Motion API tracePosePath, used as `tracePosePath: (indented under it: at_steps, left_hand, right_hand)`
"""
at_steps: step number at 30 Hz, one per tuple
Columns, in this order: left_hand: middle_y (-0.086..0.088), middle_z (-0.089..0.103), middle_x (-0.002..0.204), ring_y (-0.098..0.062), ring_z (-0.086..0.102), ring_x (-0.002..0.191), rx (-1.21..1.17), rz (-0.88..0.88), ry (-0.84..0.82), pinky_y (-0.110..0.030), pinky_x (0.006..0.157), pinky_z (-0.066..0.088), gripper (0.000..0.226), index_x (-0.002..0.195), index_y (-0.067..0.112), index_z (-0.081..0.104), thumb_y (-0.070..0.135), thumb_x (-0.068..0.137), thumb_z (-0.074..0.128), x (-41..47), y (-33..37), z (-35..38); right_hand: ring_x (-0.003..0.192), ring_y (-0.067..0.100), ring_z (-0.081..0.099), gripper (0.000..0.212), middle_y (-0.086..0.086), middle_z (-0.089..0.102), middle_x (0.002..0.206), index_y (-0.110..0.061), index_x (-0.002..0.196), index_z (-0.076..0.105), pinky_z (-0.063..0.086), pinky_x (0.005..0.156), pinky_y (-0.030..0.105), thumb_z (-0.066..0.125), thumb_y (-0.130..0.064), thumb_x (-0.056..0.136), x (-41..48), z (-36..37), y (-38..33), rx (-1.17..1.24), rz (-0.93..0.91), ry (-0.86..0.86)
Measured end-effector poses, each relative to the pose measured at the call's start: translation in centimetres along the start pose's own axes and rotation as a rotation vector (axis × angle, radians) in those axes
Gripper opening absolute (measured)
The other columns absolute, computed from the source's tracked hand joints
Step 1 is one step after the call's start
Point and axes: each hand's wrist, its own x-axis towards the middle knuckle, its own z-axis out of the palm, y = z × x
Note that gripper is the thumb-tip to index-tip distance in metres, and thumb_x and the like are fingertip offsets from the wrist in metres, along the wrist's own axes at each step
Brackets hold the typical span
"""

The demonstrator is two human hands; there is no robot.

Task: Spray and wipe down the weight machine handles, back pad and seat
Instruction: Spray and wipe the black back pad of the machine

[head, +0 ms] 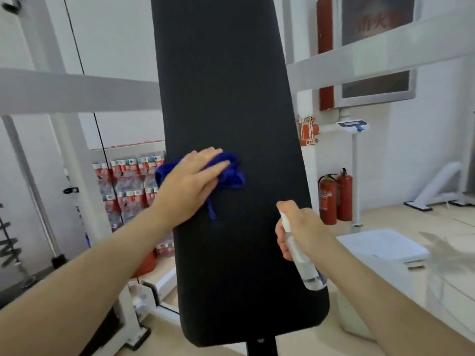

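A tall black back pad (pixel 231 93) fills the middle of the view, standing nearly upright. My left hand (pixel 190 183) lies flat on a bunched blue cloth (pixel 231 173) and presses it against the pad's left half, fingers pointing right. My right hand (pixel 300 229) grips a clear spray bottle (pixel 303 260) at the pad's lower right edge, with the white nozzle at the top near my index finger. The seat and the handles are out of view.
White frame bars (pixel 77 88) of the machine cross behind the pad on both sides, and a black cable (pixel 100 140) hangs at the left. Two red fire extinguishers (pixel 334 199) stand at the right. Stacked bottle packs (pixel 131 183) sit behind on the left. A white box (pixel 385 245) lies on the floor at the right.
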Motion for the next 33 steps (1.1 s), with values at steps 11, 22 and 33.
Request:
tracePosePath:
  at_steps: [11,22,33]
  left_hand:
    - [-0.01,0.057,0.137,-0.029,0.051,0.129,-0.103,0.157,-0.115,-0.049,0.11,0.032,0.043,0.124,0.014,0.064,0.008,0.082,0.069,3.2,11.6,3.8]
    - [-0.022,0.051,0.138,-0.039,0.045,0.129,0.141,-0.047,0.026,-0.053,0.107,0.032,0.037,0.129,0.006,0.056,0.012,0.093,0.049,6.7,4.9,1.2]
    - [-0.008,0.055,0.14,-0.027,0.047,0.132,-0.047,0.523,-0.322,-0.05,0.111,0.027,0.051,0.129,0.021,0.06,0.017,0.08,0.074,-3.9,16.4,5.2]
  right_hand:
    - [0.043,0.02,0.045,0.057,0.007,0.049,0.049,-0.015,0.041,0.051,0.04,0.05,0.029,0.048,-0.047,0.089,-3.3,-4.1,4.3,0.44,0.052,0.224]
    - [0.041,0.018,0.048,0.064,0.006,0.05,0.047,-0.014,0.04,0.051,0.043,0.049,0.029,0.043,-0.05,0.093,-5.5,-4.0,7.9,0.446,0.054,0.218]
    - [0.043,0.019,0.047,0.062,0.006,0.051,0.045,-0.013,0.04,0.054,0.04,0.047,0.028,0.043,-0.043,0.094,-5.6,-3.0,11.3,0.417,0.081,0.244]
